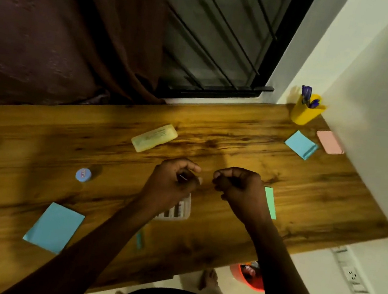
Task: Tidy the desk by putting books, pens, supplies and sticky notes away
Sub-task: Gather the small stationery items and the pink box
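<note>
left hand [174,180] grip pinches thin sliver [182,177], axis upper-left to lower-right | right hand [240,190] grip curled, contents unclear

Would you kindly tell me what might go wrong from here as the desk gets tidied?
The left hand seems to pinch a thin item above the clear box; dropped, it may vanish against the desk grain. The left forearm lies beside a small teal piece near the front edge and might sweep it off.
</note>
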The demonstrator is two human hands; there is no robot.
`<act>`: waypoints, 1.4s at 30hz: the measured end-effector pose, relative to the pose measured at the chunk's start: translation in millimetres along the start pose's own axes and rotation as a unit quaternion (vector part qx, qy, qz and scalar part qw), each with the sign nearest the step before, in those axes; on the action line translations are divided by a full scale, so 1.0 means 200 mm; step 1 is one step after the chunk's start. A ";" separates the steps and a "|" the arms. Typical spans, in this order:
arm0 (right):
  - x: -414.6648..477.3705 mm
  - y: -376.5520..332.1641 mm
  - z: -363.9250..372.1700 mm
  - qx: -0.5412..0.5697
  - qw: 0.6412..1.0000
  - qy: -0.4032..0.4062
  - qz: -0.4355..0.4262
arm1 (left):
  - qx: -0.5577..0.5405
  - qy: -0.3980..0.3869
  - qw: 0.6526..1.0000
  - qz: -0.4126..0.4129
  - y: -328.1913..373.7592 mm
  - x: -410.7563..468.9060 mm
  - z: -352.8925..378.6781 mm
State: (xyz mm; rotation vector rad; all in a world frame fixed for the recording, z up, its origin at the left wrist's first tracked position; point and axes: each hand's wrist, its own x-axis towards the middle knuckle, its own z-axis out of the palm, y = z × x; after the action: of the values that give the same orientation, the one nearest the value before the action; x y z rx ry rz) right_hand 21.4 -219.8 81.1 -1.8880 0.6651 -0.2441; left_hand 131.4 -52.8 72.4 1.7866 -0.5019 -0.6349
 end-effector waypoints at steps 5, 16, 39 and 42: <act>0.18 0.18 -0.35 0.007 0.999 0.035 -0.004 | 0.034 0.006 0.999 -0.002 0.11 0.17 0.33; 0.58 0.56 -1.10 -0.077 0.990 0.112 0.040 | 0.052 -0.004 0.999 -0.008 0.28 0.57 1.11; 0.95 1.18 -1.52 -0.436 0.898 0.048 0.037 | 0.126 -0.032 0.991 0.010 0.41 0.92 1.61; 0.84 1.21 -1.47 -0.430 0.898 0.082 0.037 | 0.141 -0.039 0.989 0.009 0.37 0.93 1.63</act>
State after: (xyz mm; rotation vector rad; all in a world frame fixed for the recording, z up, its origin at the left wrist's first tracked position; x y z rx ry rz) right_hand -56.2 -611.6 -40.0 -2.6961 1.0751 -0.0497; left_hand 62.1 -426.1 35.5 2.0246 -0.6878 -0.6469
